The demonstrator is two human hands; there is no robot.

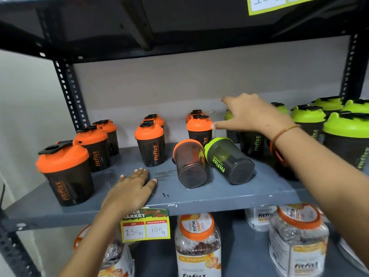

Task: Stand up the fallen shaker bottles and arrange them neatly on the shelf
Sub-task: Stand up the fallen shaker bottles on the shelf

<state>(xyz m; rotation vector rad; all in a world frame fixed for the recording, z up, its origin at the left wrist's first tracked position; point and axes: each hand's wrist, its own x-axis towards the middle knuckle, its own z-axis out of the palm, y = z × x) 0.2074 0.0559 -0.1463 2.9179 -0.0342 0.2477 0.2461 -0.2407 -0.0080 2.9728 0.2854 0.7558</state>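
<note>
Two shaker bottles lie on their sides in the middle of the grey shelf (259,188), bases toward me: an orange-lidded one (190,162) and a green-lidded one (229,159) touching it on the right. Several orange-lidded shakers (150,142) stand upright at the left and back. Several green-lidded shakers (347,134) stand at the right. My left hand (131,188) rests flat on the shelf, left of the fallen orange bottle, holding nothing. My right hand (251,114) hovers with spread fingers above the bottles at the back, over the fallen green one, holding nothing.
A black shelf board (179,27) hangs close overhead. Perforated black uprights (67,90) frame the rack. A price tag (145,224) hangs on the shelf's front edge. Below stand clear jars with orange lids (196,242).
</note>
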